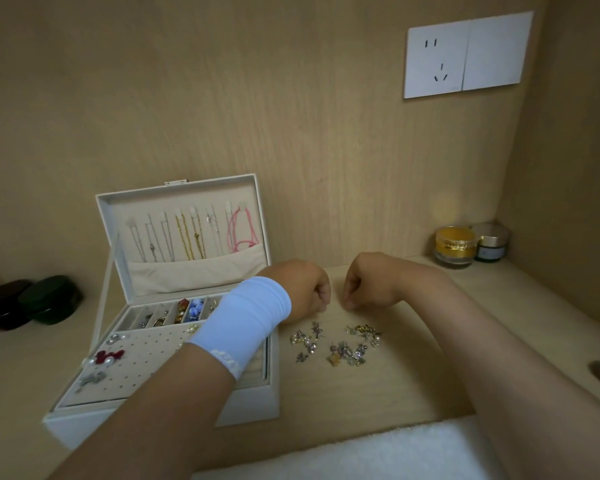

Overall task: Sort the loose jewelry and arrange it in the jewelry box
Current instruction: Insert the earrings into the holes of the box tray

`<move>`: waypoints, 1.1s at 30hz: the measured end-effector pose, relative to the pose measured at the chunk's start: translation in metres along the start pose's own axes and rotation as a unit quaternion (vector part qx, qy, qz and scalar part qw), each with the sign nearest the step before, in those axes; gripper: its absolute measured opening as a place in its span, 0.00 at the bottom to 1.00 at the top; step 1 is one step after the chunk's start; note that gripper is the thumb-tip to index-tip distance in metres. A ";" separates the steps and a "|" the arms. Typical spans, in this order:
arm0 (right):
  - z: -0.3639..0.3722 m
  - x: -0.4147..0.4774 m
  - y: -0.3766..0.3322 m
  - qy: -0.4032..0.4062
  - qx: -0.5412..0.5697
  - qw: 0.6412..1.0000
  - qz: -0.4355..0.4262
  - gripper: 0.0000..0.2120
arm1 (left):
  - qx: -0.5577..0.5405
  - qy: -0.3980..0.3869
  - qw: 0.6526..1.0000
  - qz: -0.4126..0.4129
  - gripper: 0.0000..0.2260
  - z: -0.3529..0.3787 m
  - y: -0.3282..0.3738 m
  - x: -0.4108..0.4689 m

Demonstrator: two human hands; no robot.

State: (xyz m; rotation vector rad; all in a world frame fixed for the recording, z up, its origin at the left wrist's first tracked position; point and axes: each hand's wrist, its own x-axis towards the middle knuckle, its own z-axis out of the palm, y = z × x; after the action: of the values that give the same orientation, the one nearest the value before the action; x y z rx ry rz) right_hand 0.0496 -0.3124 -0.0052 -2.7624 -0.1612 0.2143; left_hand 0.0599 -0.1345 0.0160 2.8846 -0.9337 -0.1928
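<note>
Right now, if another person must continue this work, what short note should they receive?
Left hand and right hand: curled, fingers pinched just behind the loose pile; anything held is too small to see.
Jewelry box: open, on the left.
Done: necklaces hang in the lid, some earrings sit on the peg board, beads fill the slots.
Left: the loose pile of earrings on the table.

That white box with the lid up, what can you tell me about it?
The jewelry box is pale cream, fabric-lined, and sits on the wooden shelf left of the loose earrings. Its lid stands open against the back wall, with chains and a pink cord hanging from hooks above a pocket. Below, small compartments hold beads and rings, and a holed panel carries a few earrings. The left forearm crosses over it.
</note>
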 end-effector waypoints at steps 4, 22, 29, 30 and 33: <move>-0.007 -0.004 -0.013 0.047 0.076 0.995 -0.041 0.07 | -0.064 0.061 0.996 0.020 0.04 -0.018 -0.010 -0.024; 0.005 -0.029 -0.131 0.107 0.182 0.959 -0.188 0.06 | -0.279 0.259 0.925 -0.010 0.05 -0.022 -0.115 -0.142; 0.011 -0.011 -0.183 0.158 0.157 0.956 -0.193 0.08 | -0.342 0.273 0.899 -0.007 0.02 -0.034 -0.140 -0.136; 0.013 -0.010 -0.189 0.164 0.165 0.954 -0.191 0.07 | -0.348 0.275 0.896 -0.016 0.02 -0.034 -0.144 -0.138; 0.019 -0.006 -0.210 0.165 0.191 0.948 -0.194 0.05 | -0.362 0.248 0.898 -0.036 0.02 -0.034 -0.156 -0.147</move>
State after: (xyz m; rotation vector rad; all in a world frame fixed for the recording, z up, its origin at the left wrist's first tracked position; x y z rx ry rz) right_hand 0.0227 -0.1118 0.0551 -2.2794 -0.5087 -0.2894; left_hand 0.0366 0.0800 0.0408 2.1118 -0.5064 0.1594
